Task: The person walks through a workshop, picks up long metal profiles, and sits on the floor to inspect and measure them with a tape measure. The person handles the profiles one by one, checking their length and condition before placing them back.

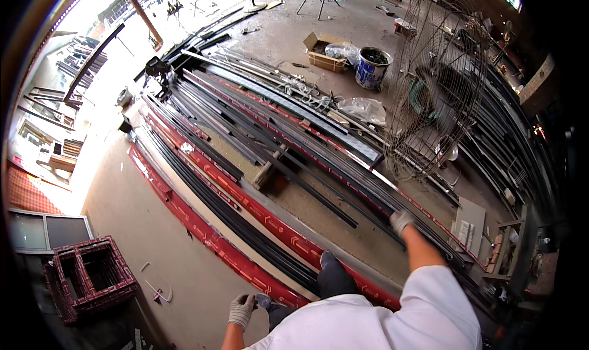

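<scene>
My right hand [402, 221], in a pale work glove, reaches forward over long dark metal profiles [319, 199] lying on the floor. It is blurred, so its fingers and any contact with the bars cannot be made out. Low in the view, my left hand [240, 312], gloved too, hangs beside my leg with its fingers curled; their tips look dark, and whatever may be in them is hidden. Long red-wrapped profiles [215, 242] and a bundle of thin black strips [245, 230] run diagonally past my feet.
A wire fan guard [423, 86] stands at the right. Farther back are a blue-and-white bucket [372, 73] and an open cardboard box [324, 61]. Red-wrapped frames [92, 276] sit at the lower left. A wooden support [270, 166] lies among the profiles.
</scene>
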{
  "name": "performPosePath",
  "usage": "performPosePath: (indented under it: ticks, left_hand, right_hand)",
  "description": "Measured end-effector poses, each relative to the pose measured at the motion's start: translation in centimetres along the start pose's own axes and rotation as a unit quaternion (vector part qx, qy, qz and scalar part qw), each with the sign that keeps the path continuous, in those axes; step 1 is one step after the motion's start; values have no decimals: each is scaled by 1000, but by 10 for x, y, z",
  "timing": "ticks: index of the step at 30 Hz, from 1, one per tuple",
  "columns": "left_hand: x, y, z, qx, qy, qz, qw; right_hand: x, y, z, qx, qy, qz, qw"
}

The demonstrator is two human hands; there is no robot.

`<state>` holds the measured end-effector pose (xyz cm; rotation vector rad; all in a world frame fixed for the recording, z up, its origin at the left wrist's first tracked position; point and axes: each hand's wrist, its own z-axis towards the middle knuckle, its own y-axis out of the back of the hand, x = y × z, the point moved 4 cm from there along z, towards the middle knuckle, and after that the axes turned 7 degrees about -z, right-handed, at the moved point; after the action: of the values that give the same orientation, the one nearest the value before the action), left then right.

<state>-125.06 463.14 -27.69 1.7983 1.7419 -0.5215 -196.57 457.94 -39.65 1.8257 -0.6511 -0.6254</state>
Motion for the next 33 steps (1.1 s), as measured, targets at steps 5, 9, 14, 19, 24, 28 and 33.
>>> performPosePath:
  ticks: [5,9,14,19,24,28,33]
  left_hand:
    - [80,112,-30,-73,69,-5,995]
    - [143,202,-50,-110,121,-55,985]
    - [210,316,-63,-137,134,-118,974]
    - [263,439,-101,-233,132,-214,939]
    - [311,525,-127,-332,141,-259,896]
    - [343,537,-123,-329,175,-293,881]
    - [328,533,-79,-268,207,-300,892]
  right_hand:
    - [112,-132,-263,335,-3,194,922]
    - [193,-95,-359,219,115,53,967]
    - [273,-112,-359,282,112,232,924]
    - [430,-90,-411,255,148,234,926]
    - [607,-67,-532,273,344,186,879]
    - [703,-33,-618,327,424,175,826]
    - [778,-42,-621,314,390,99,860]
